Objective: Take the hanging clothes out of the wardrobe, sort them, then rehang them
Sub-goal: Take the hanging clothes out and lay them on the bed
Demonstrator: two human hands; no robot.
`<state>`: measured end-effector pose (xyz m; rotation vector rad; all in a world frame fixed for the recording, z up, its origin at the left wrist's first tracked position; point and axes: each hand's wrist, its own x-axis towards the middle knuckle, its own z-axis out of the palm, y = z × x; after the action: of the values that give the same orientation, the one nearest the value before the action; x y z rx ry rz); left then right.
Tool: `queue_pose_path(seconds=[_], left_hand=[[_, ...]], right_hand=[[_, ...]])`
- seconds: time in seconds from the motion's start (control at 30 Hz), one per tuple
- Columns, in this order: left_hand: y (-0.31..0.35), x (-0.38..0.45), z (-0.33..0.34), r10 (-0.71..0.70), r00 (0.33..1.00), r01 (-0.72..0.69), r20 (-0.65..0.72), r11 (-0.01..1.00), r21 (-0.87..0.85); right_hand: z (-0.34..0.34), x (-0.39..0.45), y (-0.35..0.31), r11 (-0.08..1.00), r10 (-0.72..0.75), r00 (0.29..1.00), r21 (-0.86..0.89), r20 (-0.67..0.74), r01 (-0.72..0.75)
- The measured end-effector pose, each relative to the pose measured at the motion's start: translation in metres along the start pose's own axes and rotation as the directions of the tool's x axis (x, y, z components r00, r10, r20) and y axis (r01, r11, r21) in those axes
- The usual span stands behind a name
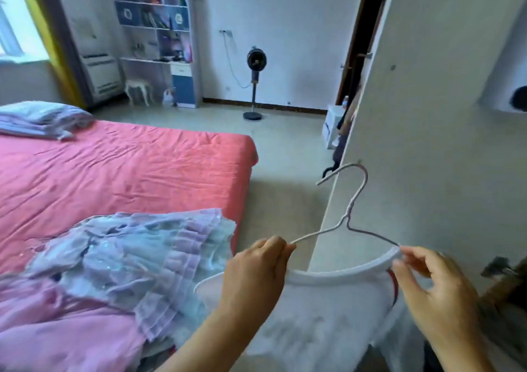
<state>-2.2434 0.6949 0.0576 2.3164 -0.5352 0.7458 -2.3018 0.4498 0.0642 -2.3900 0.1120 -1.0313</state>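
A white T-shirt (322, 323) hangs in front of me on a thin wire hanger (349, 215) whose hook points up beside the white wardrobe door (433, 120). My left hand (256, 269) grips the hanger's left arm together with the shirt's shoulder. My right hand (433, 283) pinches the right side of the shirt's collar. A pile of clothes lies on the bed at lower left: a ruffled blue-lilac dress (142, 254) over a pink garment (65, 329).
The bed with a pink sheet (119, 166) fills the left; a folded lilac quilt (42, 120) lies at its head. A standing fan (255, 83) and shelving (154, 29) stand by the far wall. Bare floor (285, 200) runs between bed and wardrobe.
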Motion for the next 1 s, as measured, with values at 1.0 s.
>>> queue_pose_path(seconds=[1.0], left_hand=[[-0.439,-0.138,-0.266,-0.699,0.395,0.881,-0.596,0.472,0.031]], right_hand=[[0.446,-0.038,-0.382,0.748,-0.654,0.423,0.618,0.627,0.241]])
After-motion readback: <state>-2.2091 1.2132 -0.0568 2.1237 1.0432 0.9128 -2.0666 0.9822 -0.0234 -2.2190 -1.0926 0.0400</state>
